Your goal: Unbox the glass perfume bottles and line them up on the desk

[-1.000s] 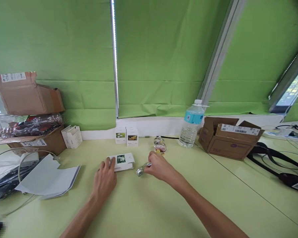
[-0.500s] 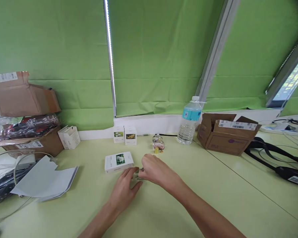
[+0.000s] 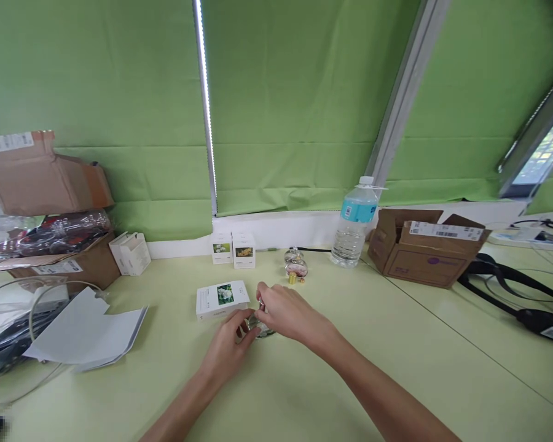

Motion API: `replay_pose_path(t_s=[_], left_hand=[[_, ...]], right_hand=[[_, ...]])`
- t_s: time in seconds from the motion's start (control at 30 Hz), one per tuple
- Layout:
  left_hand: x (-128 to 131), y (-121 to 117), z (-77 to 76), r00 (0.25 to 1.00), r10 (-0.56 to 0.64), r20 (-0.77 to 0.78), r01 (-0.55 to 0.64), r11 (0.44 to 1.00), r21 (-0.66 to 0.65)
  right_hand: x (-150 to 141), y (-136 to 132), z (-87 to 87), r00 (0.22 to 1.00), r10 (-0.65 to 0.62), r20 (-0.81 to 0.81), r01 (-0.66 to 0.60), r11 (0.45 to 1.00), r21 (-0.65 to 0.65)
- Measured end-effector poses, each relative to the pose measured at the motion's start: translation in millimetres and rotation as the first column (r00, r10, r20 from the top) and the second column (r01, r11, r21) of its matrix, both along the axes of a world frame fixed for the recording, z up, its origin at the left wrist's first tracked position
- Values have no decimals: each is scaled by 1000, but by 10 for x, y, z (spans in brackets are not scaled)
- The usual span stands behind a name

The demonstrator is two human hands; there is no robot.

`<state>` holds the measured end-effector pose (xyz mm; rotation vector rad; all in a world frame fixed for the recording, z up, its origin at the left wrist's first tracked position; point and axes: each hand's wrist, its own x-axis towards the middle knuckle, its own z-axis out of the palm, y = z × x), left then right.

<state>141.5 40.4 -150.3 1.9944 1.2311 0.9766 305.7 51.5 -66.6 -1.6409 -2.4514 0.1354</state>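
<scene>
A small clear glass bottle [image 3: 263,330] is on the table between my hands, largely covered by fingers. My left hand [image 3: 229,344] grips its left side with thumb and fingers. At its top, my right hand [image 3: 281,310] pinches a small shiny part, which the fingers mostly hide. Just behind my left hand lies a white box [image 3: 212,298] with a white-flower picture. Farther back stand rounded glass perfume bottles [image 3: 297,266], with a small gold cap [image 3: 292,279] in front of them.
Two small white boxes [image 3: 244,253] stand against the wall. A large water bottle [image 3: 352,227] and an open cardboard box [image 3: 424,258] are at the back right, beside a black strap [image 3: 493,282]. Paper sheets [image 3: 87,334] and stacked cartons [image 3: 50,178] occupy the left.
My left hand has left the white box and moved right onto the glass bottle. The bottle, earlier tilted in my right hand, is now at the table between both hands.
</scene>
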Motion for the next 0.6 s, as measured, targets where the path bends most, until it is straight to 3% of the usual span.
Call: replay_pose_path(t_s=[0.23, 0.6], left_hand=[[-22, 14, -10, 1000, 3, -7, -3, 1000, -21], [-46, 12, -46, 999, 34, 13, -33, 999, -28]], right_hand=[[68, -4, 99, 992, 69, -108, -70, 997, -11], [136, -24, 221, 968, 41, -249, -47, 999, -17]])
